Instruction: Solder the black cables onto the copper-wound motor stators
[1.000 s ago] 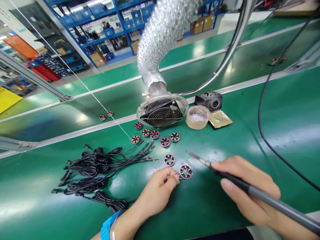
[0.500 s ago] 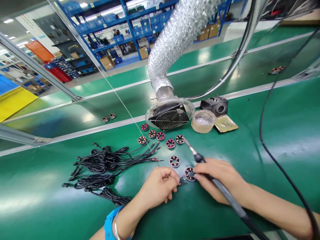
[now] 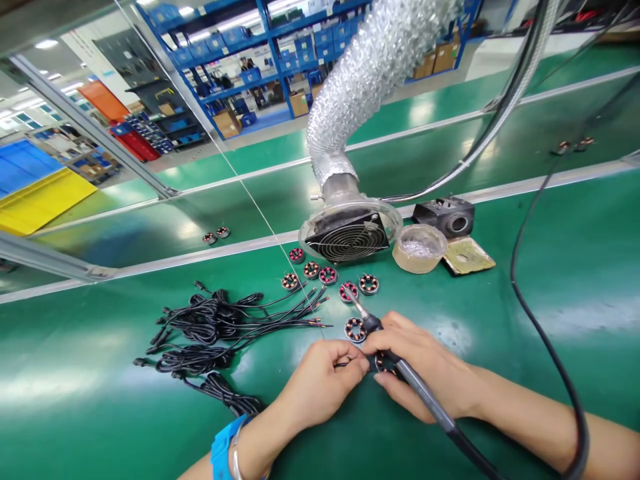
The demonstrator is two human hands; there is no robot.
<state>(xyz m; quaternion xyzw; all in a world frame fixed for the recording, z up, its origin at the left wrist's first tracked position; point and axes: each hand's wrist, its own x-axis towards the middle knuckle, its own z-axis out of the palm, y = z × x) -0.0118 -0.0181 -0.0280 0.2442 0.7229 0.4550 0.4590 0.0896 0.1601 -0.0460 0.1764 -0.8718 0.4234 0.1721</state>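
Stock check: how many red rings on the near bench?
3: one red ring left of the fan, a second below its left side, a third behind the iron tip. The left hand and right hand may hide more.

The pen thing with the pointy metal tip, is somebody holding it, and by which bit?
Yes. The right hand holds the soldering iron by the front of its handle, just behind the black collar.
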